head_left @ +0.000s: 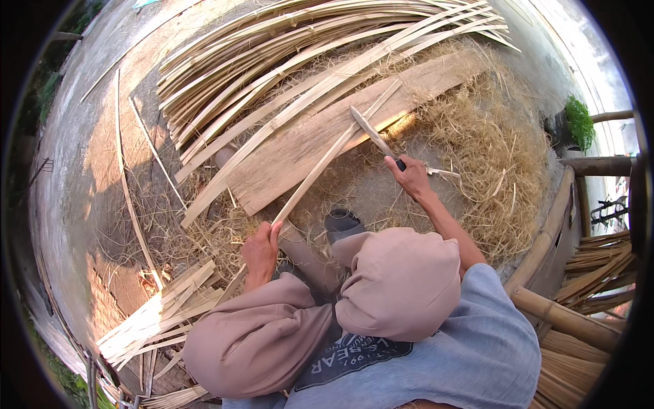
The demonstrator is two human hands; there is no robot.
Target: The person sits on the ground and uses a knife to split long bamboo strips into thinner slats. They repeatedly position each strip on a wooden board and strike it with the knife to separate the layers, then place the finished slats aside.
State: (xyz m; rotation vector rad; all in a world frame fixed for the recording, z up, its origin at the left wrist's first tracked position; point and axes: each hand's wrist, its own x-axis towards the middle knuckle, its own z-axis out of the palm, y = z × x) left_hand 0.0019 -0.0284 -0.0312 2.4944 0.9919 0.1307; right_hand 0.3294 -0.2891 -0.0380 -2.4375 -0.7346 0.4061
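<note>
One wide wooden plank [313,146] lies on the ground, and one pale strip [313,178] crosses it at a slant, its far end over the plank and its near part running back past the plank's near edge. Whether the strip rests on the wood I cannot tell. The left hand [260,249], on the near side of the plank, has its fingers wrapped around this strip, the thumb laid along it. The right hand [411,178], off the plank's near edge and further right, has its fingers curled around the black handle of one knife [371,133]; the blade crosses the strip above the plank. How deep its edge sits I cannot make out.

Beyond the plank lies one large heap of long strips [231,75], too many to count. Left of the plank two separate strips [125,177] lie on the ground. Nearer than the plank, to its left, is one pile of pale pieces [157,320], overlapping past counting. Right of the plank spreads one broad mass of curly shavings [497,184]. One dark shoe [343,223] shows on the plank's near side.
</note>
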